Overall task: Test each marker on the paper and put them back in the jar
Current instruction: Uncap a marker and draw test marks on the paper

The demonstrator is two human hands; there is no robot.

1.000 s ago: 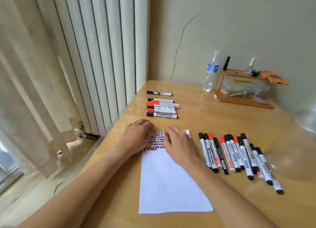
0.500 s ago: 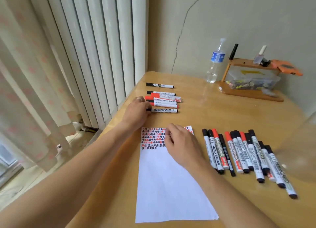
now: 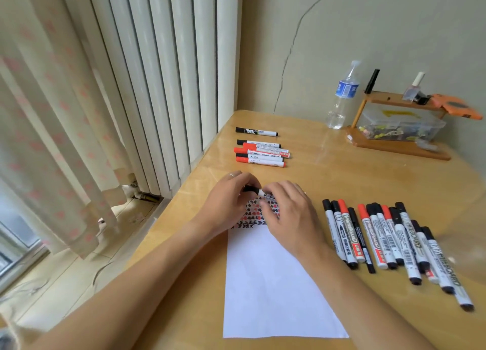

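Your left hand (image 3: pixel 231 194) pinches the black cap end and your right hand (image 3: pixel 289 207) the barrel of one marker (image 3: pixel 259 191), held level just above the paper's (image 3: pixel 273 284) scribbled top edge on the surface (image 3: pixel 342 171).

The hands (image 3: pixel 263 205) hid most of the held marker (image 3: pixel 256 191). The jar (image 3: pixel 465 234) was blurred and cut off at the right edge.
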